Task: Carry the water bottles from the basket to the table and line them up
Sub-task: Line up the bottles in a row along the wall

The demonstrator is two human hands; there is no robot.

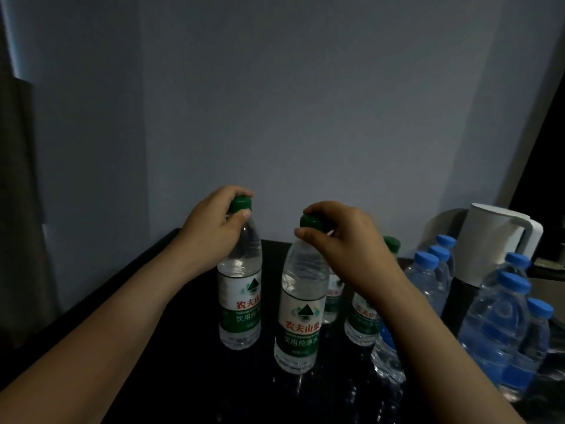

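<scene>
Each hand pinches a clear, green-capped, green-labelled bottle.

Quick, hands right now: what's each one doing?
Left hand: grips the leftmost bottle by its cap.
Right hand: grips the front bottle by its cap.

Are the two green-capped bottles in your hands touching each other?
Apart. The head view shows a strip of dark table between the left bottle and the right bottle, top to bottom.
</scene>
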